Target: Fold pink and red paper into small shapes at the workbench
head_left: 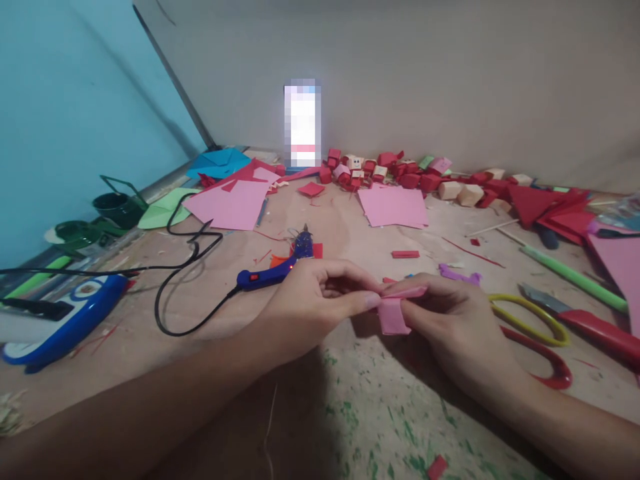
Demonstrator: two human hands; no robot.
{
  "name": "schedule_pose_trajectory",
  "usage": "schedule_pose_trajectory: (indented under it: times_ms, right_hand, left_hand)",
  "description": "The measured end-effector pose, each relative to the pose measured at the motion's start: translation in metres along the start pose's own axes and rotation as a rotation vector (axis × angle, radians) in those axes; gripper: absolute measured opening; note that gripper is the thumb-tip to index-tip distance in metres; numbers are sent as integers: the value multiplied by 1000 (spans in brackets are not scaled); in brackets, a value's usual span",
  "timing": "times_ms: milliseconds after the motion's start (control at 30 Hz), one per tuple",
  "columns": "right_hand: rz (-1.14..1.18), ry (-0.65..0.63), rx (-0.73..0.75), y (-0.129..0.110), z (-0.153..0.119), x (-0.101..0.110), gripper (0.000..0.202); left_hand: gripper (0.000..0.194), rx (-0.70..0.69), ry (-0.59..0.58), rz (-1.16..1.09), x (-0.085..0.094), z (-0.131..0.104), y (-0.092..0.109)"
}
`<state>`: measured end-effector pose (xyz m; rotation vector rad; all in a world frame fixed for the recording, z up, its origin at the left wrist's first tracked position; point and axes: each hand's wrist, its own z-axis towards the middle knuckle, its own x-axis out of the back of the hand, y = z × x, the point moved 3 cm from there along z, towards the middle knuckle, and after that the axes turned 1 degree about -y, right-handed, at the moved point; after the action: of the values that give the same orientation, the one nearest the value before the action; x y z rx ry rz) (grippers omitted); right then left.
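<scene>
Between both hands is a small folded piece of pink paper [394, 316], held above the near part of the table. My left hand [320, 293] pinches its left edge between thumb and fingertips. From the other side, my right hand [445, 313] grips the same paper, its thumb under the upper fold. One flap of the paper hangs down toward me. Just beyond my left hand lies a blue glue gun [273, 272] with a small red light on. Scissors with yellow and red handles [533, 319] lie beside my right wrist, partly covered by it.
Pink paper sheets [395, 207] and a row of small red paper boxes [420, 181] lie toward the back wall. A lit phone [303, 127] stands there. At left are a black cord [160, 300] and a blue-and-white tool [75, 320]; at right, a red-handled knife [595, 330].
</scene>
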<state>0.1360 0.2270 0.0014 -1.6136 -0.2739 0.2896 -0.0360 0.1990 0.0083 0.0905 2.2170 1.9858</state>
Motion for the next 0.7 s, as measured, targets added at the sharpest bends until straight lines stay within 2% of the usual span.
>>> schedule_pose_trajectory:
  times_ms: [233,467,600,700]
  right_hand:
    - [-43,-58,61,-7,-1,0,14]
    - [30,-96,0,2,0,2,4]
    - [60,-66,5,4,-1,3,5]
    - [32,-45,24,2,-1,3,3]
  left_hand:
    - [6,-40,25,96,-2,-1,-1]
    - [8,-50,25,25,2,3,-8]
    - [8,-31,32,19,2,5,-9]
    - [11,1,-14,-8,1,4,-8]
